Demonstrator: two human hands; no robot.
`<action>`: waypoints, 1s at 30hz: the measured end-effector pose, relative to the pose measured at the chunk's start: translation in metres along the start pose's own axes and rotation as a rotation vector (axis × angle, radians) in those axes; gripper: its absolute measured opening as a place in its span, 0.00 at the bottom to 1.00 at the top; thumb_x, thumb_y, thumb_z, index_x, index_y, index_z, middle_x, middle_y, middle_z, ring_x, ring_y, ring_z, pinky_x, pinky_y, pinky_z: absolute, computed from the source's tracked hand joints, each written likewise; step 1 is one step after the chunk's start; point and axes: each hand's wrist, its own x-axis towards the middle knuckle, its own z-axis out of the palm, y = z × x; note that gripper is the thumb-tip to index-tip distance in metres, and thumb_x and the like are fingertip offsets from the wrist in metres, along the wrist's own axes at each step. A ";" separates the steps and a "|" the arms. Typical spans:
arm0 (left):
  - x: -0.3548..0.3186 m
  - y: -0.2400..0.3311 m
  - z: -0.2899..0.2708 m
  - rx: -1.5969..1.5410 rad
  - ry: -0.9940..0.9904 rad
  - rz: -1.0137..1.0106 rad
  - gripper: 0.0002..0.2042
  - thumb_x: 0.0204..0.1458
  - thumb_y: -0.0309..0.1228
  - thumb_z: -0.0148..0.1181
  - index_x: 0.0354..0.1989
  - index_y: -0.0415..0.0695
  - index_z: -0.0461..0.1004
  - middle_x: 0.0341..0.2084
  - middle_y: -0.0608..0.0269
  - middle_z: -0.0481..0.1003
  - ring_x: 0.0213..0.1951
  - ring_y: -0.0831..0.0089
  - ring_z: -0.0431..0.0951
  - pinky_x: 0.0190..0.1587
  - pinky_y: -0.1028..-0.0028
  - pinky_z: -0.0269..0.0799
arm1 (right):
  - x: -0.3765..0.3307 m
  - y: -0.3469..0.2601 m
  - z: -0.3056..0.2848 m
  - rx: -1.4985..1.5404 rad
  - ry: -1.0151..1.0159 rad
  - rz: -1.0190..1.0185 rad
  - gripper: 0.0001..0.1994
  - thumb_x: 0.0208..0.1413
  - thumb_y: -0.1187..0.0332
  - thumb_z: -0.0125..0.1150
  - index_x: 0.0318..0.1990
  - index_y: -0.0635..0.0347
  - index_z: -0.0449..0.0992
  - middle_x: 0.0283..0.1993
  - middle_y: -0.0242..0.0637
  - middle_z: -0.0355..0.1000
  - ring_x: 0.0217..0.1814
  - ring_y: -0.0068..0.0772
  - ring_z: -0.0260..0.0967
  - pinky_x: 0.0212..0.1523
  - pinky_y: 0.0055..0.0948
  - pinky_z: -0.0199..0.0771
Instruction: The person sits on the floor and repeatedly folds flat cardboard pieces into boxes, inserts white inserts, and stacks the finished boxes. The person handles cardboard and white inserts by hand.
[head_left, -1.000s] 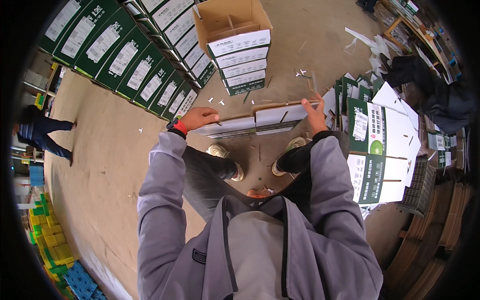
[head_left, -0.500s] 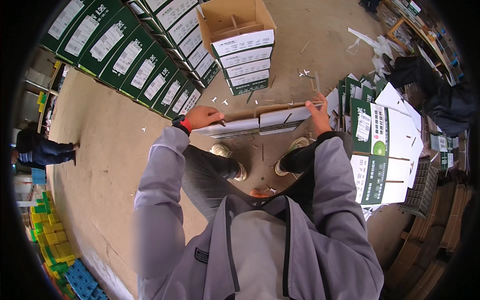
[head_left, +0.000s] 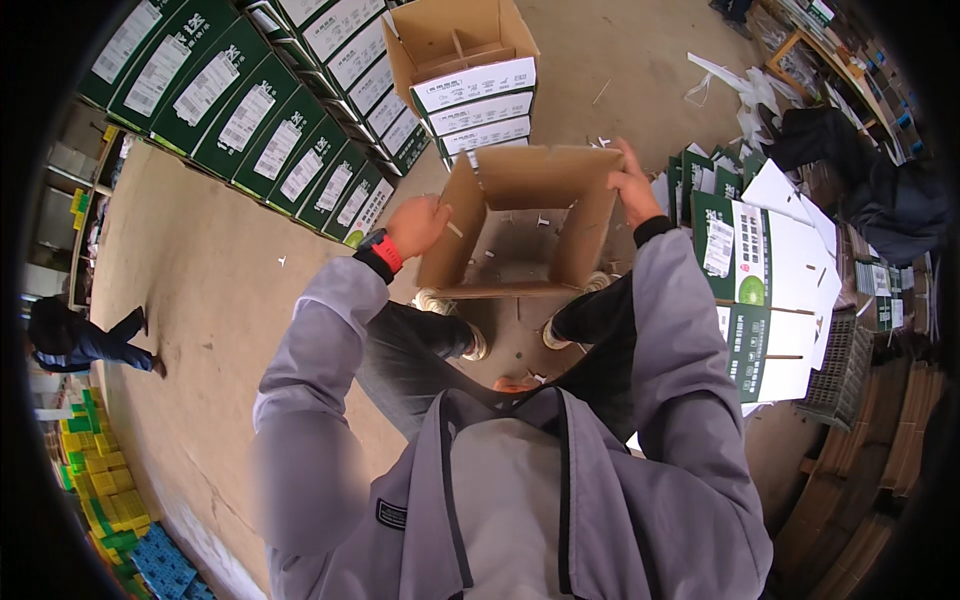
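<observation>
Between my hands is a cardboard box (head_left: pixel 590 225), spread into a rectangle with its brown inner walls showing. Through its middle I can see the floor, so both its top and bottom stand open. My left hand (head_left: pixel 416 227), with a red and black watch on the wrist, is closed on the left wall. At the right far corner my right hand (head_left: pixel 633 190) grips the other wall, thumb on the inside. The box is held above the floor in front of my shoes.
Just beyond stands a stack of boxes (head_left: pixel 475 88), the top one open with dividers inside. Rows of green and white boxes (head_left: pixel 240 115) line the left. Flattened green and white cartons (head_left: pixel 765 270) lie at my right beside a grey crate (head_left: pixel 840 375). A person (head_left: pixel 95 335) is at far left.
The box was folded nearly flat between my hands; now its walls are spread apart into a rectangle. My right hand has risen slightly. The person at the left has changed stance.
</observation>
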 end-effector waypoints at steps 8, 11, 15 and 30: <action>-0.001 0.015 0.058 -0.180 0.213 -0.296 0.20 0.64 0.41 0.55 0.54 0.36 0.76 0.47 0.40 0.81 0.57 0.45 0.80 0.58 0.46 0.75 | 0.000 0.066 0.028 -0.480 0.119 -0.193 0.40 0.62 0.66 0.61 0.81 0.59 0.56 0.80 0.56 0.60 0.84 0.54 0.55 0.81 0.41 0.54; -0.024 0.008 0.050 -0.187 0.447 0.031 0.24 0.63 0.40 0.58 0.64 0.40 0.75 0.64 0.42 0.75 0.72 0.49 0.68 0.68 0.47 0.67 | -0.037 -0.003 0.044 -0.840 -0.100 -0.594 0.23 0.69 0.59 0.58 0.68 0.57 0.76 0.75 0.54 0.66 0.85 0.56 0.51 0.82 0.50 0.51; -0.013 0.009 0.016 0.001 0.148 0.512 0.20 0.62 0.39 0.61 0.59 0.43 0.80 0.71 0.52 0.71 0.77 0.49 0.60 0.76 0.46 0.57 | -0.068 -0.048 0.022 -1.270 -0.553 -0.836 0.17 0.69 0.54 0.59 0.43 0.57 0.87 0.75 0.42 0.69 0.87 0.52 0.46 0.84 0.55 0.48; 0.075 0.072 0.072 0.096 0.000 0.939 0.15 0.51 0.37 0.61 0.14 0.46 0.77 0.16 0.64 0.74 0.38 0.61 0.75 0.70 0.51 0.60 | -0.037 0.016 0.060 -1.551 -1.024 -0.713 0.23 0.60 0.53 0.58 0.18 0.56 0.82 0.21 0.43 0.77 0.24 0.52 0.73 0.45 0.52 0.73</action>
